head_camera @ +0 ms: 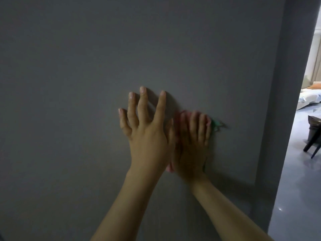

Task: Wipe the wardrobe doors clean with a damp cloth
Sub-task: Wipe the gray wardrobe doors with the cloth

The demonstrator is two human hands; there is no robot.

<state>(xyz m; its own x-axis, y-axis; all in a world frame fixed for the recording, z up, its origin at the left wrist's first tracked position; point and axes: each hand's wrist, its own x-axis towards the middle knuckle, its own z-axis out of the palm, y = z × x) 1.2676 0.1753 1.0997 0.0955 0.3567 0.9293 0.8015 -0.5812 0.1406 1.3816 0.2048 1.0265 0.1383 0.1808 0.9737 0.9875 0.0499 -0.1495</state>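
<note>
Where the grey wardrobe door (121, 49) fills nearly the whole view, both hands sit against it just right of centre. Left hand (145, 131): fingers straight and spread wide, tips on the panel, holding nothing. Right hand (192, 145): just beside the left, the two touching or overlapping along their inner edges; the exact contact is not clear. Right fingers lie fairly straight and together, flat over a cloth (178, 117) pressed to the door.

Cloth mostly hidden under the right hand. Pink shows above and between the fingertips and again low at the heel of the palm; a green corner pokes out past the little-finger side. Its full shape cannot be made out, and dampness cannot be read from this light. The right hand is motion-blurred, softer than the left.

Both forearms enter from the bottom edge, cut off below the elbow.

Door surface dim, plain, no handle in view. A vertical grey edge panel (284, 101) runs down its right side.

Far right, a narrow strip of a brighter room: pale glossy floor (298, 188), dark chair legs (312, 145) cut by the frame edge, a pale blurred sofa or bed (309, 98) with something orange on it, too small to identify.
</note>
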